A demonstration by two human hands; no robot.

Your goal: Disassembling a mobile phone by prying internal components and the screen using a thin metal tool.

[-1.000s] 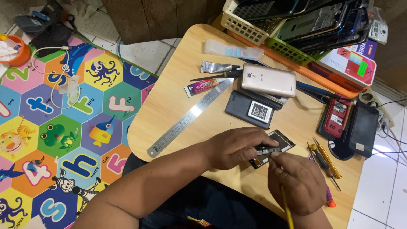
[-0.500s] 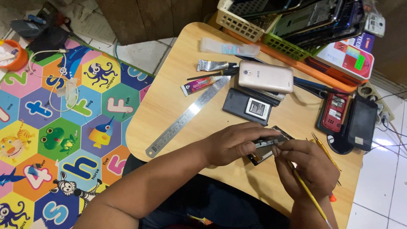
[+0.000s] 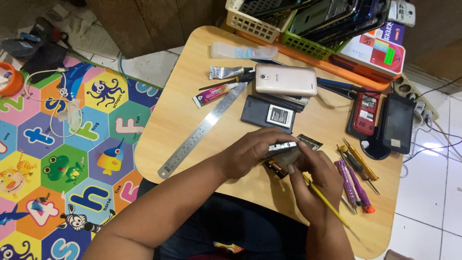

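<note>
While our left grip (image 3: pixel 250 154) clamps the small phone part (image 3: pixel 281 147) steady, our right grip (image 3: pixel 313 175) pinches it plus a yellow tool (image 3: pixel 327 202), w/ screwdrivers (image 3: pixel 353 178) just beside.

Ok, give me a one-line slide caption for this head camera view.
Both hands, left hand and right hand, grip a small phone part over a wooden table, steel ruler alongside.

Bare forearms, ringless hands, dark trousers (image 3: pixel 240 226).

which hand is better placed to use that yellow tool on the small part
Right. The right hand already holds the yellow tool, its tip near the small part; the left hand grips and steadies that part.
</note>
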